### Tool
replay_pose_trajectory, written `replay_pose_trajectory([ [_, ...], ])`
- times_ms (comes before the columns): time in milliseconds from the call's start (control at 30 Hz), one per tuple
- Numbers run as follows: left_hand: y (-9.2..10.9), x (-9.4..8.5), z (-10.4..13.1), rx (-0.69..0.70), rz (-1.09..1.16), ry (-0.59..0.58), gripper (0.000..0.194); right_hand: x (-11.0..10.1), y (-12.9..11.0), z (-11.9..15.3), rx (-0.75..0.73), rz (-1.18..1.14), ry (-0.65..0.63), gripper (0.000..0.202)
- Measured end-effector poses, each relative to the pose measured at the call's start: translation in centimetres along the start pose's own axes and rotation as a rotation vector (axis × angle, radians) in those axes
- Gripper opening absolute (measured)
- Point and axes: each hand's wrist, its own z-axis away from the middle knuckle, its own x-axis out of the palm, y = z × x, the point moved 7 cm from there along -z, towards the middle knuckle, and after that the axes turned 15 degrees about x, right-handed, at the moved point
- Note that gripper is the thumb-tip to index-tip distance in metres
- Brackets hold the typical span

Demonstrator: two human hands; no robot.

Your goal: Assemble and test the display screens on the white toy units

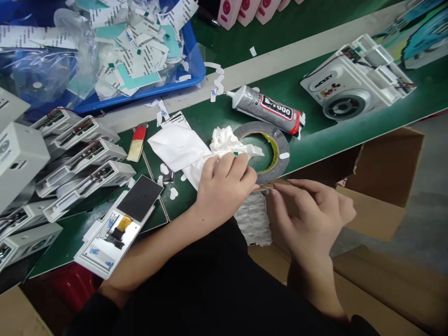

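Note:
My left hand (224,184) is curled into a pinch at the bench's front edge, beside a crumpled white cloth (226,140) and a flat white cloth piece (180,144). Opposite it, my right hand (313,210) pinches with thumb and forefinger. Between the two sets of fingertips is something small and thin, too small to name. Just beyond the hands lies a roll of grey tape (282,163), with a glue tube (268,109) behind it. A white housing with a black screen (140,198) and exposed ribbon cable lies by my left forearm.
White device housings (87,182) with wires crowd the left side. A blue tray (196,70) holds peeled backing papers. A white device with a cartoon print (350,86) stands at the right. Open cardboard boxes (381,172) sit below the bench edge. Pink cases (245,11) line the back.

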Motion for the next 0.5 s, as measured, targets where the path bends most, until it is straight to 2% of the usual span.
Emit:
replay_pose_trajectory([
  [267,-0.1,0.5,0.3,-0.013,0.023,0.022,0.016,0.2,0.9,-0.5,0.023,-0.061,-0.129,0.02],
  [367,-0.2,0.8,0.4,-0.032,0.075,0.025,0.019,0.7,1.8,-0.4,0.037,-0.155,-0.118,0.021],
  [500,-0.1,1.2,0.5,-0.03,0.141,0.009,0.015,1.9,3.0,0.2,0.108,-0.273,-0.026,0.027],
])
